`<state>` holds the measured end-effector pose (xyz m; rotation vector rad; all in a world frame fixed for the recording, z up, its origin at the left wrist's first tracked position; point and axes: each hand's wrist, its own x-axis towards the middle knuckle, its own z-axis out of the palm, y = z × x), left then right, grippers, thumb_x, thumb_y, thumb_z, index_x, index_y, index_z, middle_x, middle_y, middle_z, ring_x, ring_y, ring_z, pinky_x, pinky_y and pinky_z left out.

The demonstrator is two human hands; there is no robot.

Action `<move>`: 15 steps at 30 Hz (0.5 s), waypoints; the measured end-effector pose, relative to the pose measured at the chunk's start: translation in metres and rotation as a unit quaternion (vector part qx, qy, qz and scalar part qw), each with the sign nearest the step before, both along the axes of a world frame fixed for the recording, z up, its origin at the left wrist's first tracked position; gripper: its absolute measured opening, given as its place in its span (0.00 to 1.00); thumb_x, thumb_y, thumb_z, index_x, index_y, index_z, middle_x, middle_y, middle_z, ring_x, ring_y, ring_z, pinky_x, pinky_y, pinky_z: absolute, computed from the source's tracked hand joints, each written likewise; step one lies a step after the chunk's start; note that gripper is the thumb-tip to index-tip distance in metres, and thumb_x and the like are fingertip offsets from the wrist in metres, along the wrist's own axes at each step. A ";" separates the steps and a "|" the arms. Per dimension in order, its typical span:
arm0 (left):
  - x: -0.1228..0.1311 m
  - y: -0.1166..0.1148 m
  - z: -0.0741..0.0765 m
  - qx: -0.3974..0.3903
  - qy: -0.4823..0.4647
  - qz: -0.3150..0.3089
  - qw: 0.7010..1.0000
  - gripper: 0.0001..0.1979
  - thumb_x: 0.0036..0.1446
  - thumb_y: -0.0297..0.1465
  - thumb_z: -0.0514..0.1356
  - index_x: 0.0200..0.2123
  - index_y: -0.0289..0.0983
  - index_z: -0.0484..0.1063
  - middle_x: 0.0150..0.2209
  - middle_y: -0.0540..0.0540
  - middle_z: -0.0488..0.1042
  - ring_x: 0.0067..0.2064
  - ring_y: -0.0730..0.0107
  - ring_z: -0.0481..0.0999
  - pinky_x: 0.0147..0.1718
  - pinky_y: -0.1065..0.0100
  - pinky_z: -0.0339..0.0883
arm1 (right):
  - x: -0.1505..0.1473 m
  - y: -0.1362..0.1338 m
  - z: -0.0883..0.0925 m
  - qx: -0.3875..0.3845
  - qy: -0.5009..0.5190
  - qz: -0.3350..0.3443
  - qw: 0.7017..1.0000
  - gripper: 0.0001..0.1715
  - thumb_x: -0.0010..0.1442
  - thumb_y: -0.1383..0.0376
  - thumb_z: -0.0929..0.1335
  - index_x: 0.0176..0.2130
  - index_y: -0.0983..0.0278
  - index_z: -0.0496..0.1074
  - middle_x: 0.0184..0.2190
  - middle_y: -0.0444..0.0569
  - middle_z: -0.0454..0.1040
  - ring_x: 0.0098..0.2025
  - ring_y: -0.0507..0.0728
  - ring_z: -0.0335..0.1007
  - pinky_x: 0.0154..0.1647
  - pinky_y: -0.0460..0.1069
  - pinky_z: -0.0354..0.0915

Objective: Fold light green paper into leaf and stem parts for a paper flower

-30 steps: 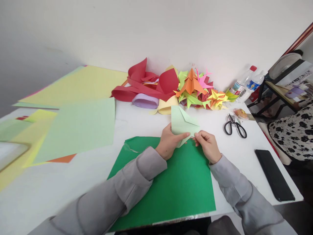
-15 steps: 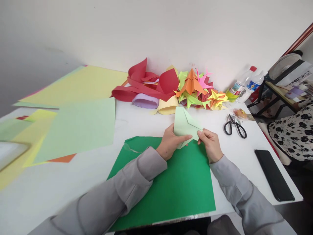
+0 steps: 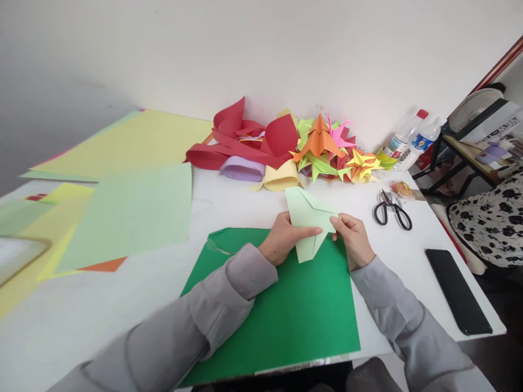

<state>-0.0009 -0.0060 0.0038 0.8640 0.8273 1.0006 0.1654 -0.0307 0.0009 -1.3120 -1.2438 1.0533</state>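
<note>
A pale green folded paper (image 3: 308, 215) is held up over the far part of a green sheet (image 3: 286, 321). My left hand (image 3: 284, 238) grips its left side, with the thumb lying across the front and the other fingers behind it. At the right corner my right hand (image 3: 352, 238) pinches the paper between thumb and fingertips. A crease runs from the top edge toward the right corner, and a flap hangs down below my left thumb.
Behind stand red paper strips (image 3: 241, 141) and folded paper planes (image 3: 321, 141). To the right lie scissors (image 3: 393, 209), a black phone (image 3: 457, 291) and plastic bottles (image 3: 408, 136). Paper sheets (image 3: 134, 212) spread across the left. A person in a patterned garment (image 3: 490, 223) is at far right.
The folded paper has tilted and come slightly lower, and its lower flap now shows more below my left thumb. Both hands keep their hold with only small shifts.
</note>
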 end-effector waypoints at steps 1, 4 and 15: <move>0.000 0.000 -0.001 0.005 0.006 -0.004 1.000 0.21 0.30 0.30 0.74 0.32 0.30 0.77 0.34 0.41 0.80 0.34 0.59 0.78 0.34 0.61 0.72 | -0.001 0.000 0.000 0.001 0.001 -0.005 1.000 0.24 0.54 0.50 0.69 0.19 0.63 0.64 0.14 0.40 0.63 0.19 0.49 0.54 0.22 0.46 0.52; 0.001 -0.002 -0.003 0.015 0.008 0.012 1.000 0.20 0.32 0.30 0.74 0.33 0.31 0.78 0.35 0.41 0.81 0.35 0.58 0.78 0.36 0.60 0.72 | -0.003 -0.002 -0.001 0.002 0.022 -0.008 1.000 0.21 0.53 0.51 0.70 0.22 0.63 0.67 0.16 0.40 0.66 0.21 0.50 0.61 0.26 0.47 0.57; -0.005 0.006 0.005 -0.047 -0.164 -0.140 0.975 0.14 0.37 0.28 0.63 0.32 0.34 0.78 0.34 0.40 0.79 0.37 0.55 0.77 0.34 0.59 0.70 | 0.000 0.005 0.002 -0.012 0.193 -0.065 0.979 0.20 0.48 0.50 0.72 0.25 0.62 0.65 0.16 0.39 0.63 0.18 0.49 0.55 0.19 0.45 0.54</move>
